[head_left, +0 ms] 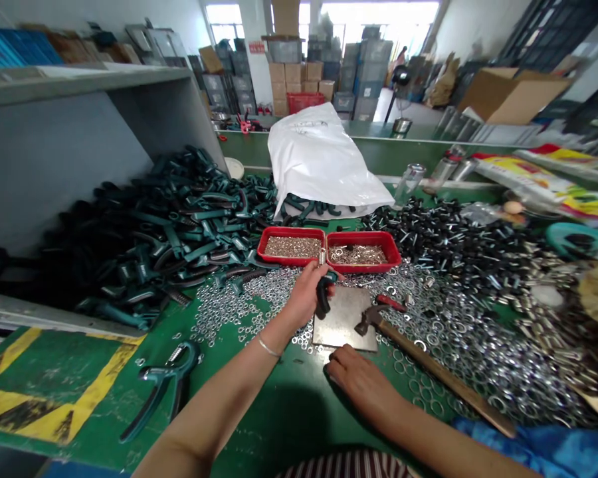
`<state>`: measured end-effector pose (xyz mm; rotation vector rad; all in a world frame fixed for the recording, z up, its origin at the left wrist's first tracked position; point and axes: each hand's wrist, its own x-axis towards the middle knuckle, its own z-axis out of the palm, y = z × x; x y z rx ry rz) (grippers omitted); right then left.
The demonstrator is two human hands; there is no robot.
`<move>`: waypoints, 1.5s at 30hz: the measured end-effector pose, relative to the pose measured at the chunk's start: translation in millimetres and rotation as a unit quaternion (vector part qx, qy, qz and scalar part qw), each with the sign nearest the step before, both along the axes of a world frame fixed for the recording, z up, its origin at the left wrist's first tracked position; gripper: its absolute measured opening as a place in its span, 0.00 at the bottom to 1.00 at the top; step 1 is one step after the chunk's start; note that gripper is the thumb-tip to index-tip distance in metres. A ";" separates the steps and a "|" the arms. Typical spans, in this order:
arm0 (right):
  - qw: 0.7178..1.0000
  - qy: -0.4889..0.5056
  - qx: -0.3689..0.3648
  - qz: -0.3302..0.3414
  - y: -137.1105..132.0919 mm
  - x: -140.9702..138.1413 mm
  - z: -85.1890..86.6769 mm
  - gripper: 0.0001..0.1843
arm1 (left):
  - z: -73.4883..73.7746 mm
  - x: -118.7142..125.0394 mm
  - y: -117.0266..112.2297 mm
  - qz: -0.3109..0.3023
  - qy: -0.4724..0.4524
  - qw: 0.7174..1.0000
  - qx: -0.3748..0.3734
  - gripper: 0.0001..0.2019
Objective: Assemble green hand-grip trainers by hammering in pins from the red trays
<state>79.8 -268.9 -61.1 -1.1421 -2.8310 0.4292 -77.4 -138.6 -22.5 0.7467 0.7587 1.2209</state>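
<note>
Left hand pinching a dark green grip handle above a steel plate, right hand resting on the green mat near a wooden-handled hammer, loose washers all over, two red trays just ahead

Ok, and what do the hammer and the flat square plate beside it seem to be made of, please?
The hammer seems to have a steel head, dark grey and dull, on a wooden handle, brown and smooth. The plate looks like bare steel: matt grey, scuffed, unpainted, though aluminium stays possible.
</note>
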 end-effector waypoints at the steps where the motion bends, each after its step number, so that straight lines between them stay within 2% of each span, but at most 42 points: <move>1: 1.000 -0.003 0.006 0.005 1.7 -1.0 -1.0 0.04 | 0.6 0.8 -1.4 -0.015 0.018 1.000 -0.006 0.16; 4: 0.994 0.095 -0.045 -0.018 18.9 5.7 7.5 0.04 | -2.8 6.5 -6.2 -0.010 0.056 0.998 -0.016 0.18; 6: 0.966 0.222 -0.089 -0.100 36.5 15.8 19.8 0.04 | -7.3 11.7 -8.3 0.036 0.093 0.995 -0.004 0.18; 8: 0.900 0.354 -0.136 -0.214 57.1 25.5 32.4 0.03 | -10.3 18.1 -9.8 0.077 0.142 0.987 0.010 0.19; 10: 0.799 0.473 -0.224 -0.296 78.1 31.0 41.2 0.08 | -10.4 25.6 -11.7 0.094 0.196 0.976 0.033 0.18; 12: 0.689 0.560 -0.330 -0.320 95.7 31.0 44.1 0.12 | -8.4 32.8 -13.9 0.104 0.245 0.961 0.080 0.17; 14: 0.609 0.607 -0.401 -0.316 106.8 27.6 42.1 0.12 | -6.5 38.0 -16.2 0.114 0.287 0.942 0.130 0.15; 16: 0.569 0.618 -0.448 -0.305 110.9 23.8 38.0 0.13 | -5.8 40.0 -18.2 0.114 0.313 0.930 0.154 0.13; 18: 0.556 0.611 -0.483 -0.290 109.8 22.1 34.6 0.14 | -6.6 39.9 -19.8 0.111 0.329 0.924 0.161 0.13; 21: 0.574 0.596 -0.493 -0.270 104.8 24.3 33.3 0.15 | -9.2 39.3 -21.8 0.113 0.338 0.921 0.159 0.12; 23: 0.618 0.579 -0.462 -0.263 101.6 27.6 34.6 0.15 | -9.9 40.0 -22.9 0.117 0.339 0.921 0.150 0.12; 25: 0.695 0.547 -0.384 -0.267 98.6 31.4 36.4 0.13 | -8.3 40.9 -24.0 0.116 0.339 0.923 0.139 0.12; 28: 0.835 0.464 -0.167 -0.246 94.5 36.6 37.8 0.09 | 0.4 39.2 -26.1 0.085 0.340 0.927 0.134 0.12; 29: 0.867 0.435 -0.096 -0.223 93.3 37.3 37.5 0.09 | 4.2 37.6 -26.6 0.072 0.337 0.929 0.136 0.12; 31: 0.901 0.394 -0.002 -0.184 91.7 35.6 35.5 0.12 | 10.5 33.9 -26.4 0.058 0.319 0.935 0.140 0.12; 34: 0.913 0.360 0.045 -0.186 91.9 27.4 29.9 0.17 | 9.7 31.7 -20.9 0.074 0.292 0.945 0.128 0.12; 37: 0.935 0.302 0.043 -0.182 94.9 28.3 24.1 0.19 | -5.5 38.8 -12.1 0.097 0.256 0.958 0.089 0.13; 39: 0.954 0.252 0.019 -0.158 97.2 47.3 21.2 0.21 | -19.3 46.4 -7.3 0.092 0.177 0.979 0.038 0.14; 41: 0.961 0.198 0.011 -0.190 99.8 86.7 19.2 0.19 | -32.3 51.7 -4.2 0.067 0.066 0.996 -0.011 0.14; 42: 0.955 0.170 0.020 -0.241 101.3 113.6 18.9 0.15 | -37.8 52.8 -3.2 0.052 0.013 0.998 -0.029 0.15; 43: 0.934 0.132 0.044 -0.328 102.9 143.8 19.3 0.11 | -42.6 52.8 -2.5 0.037 -0.032 0.998 -0.045 0.15; 45: 0.895 0.094 0.065 -0.432 106.0 208.0 22.5 0.09 | -49.5 50.6 -1.9 0.014 -0.091 0.994 -0.065 0.15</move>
